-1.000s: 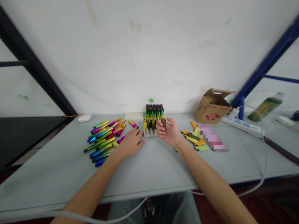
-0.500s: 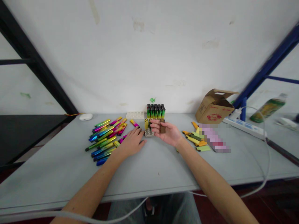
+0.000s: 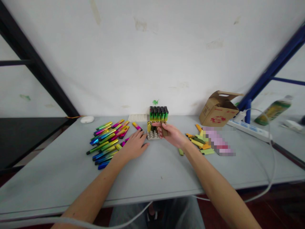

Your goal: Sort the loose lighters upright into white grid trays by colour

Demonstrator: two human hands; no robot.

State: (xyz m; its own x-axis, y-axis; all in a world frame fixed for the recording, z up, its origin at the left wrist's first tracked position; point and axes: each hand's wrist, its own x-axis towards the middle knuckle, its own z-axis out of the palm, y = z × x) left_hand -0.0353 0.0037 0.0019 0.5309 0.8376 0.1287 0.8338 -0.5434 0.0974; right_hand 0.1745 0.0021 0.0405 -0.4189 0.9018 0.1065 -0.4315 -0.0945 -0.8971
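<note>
My right hand (image 3: 175, 136) grips a brown lighter (image 3: 164, 131), holding it over a small pale tray (image 3: 152, 136) with holes. Yellow and dark lighters (image 3: 149, 126) stand in the tray's left part; my fingers hide some of it. Just behind, green lighters with black tops (image 3: 158, 114) stand upright in tight rows. My left hand (image 3: 133, 144) lies flat on the table, fingers spread, left of the tray. Beside it are shiny multicoloured lighters (image 3: 108, 136) in a loose pile, partly covered by the hand and forearm.
Loose yellow, orange and green lighters (image 3: 197, 142) lie to the right, by a blurred pink item (image 3: 218, 140). Behind are an open cardboard box (image 3: 218, 111) and a power strip (image 3: 252, 130). An empty holed tray (image 3: 137, 118) and white case (image 3: 87, 119) sit near the wall.
My right hand has turned over and its fingers have closed more around the brown lighter, which now tilts towards the tray. My left hand stays in place.
</note>
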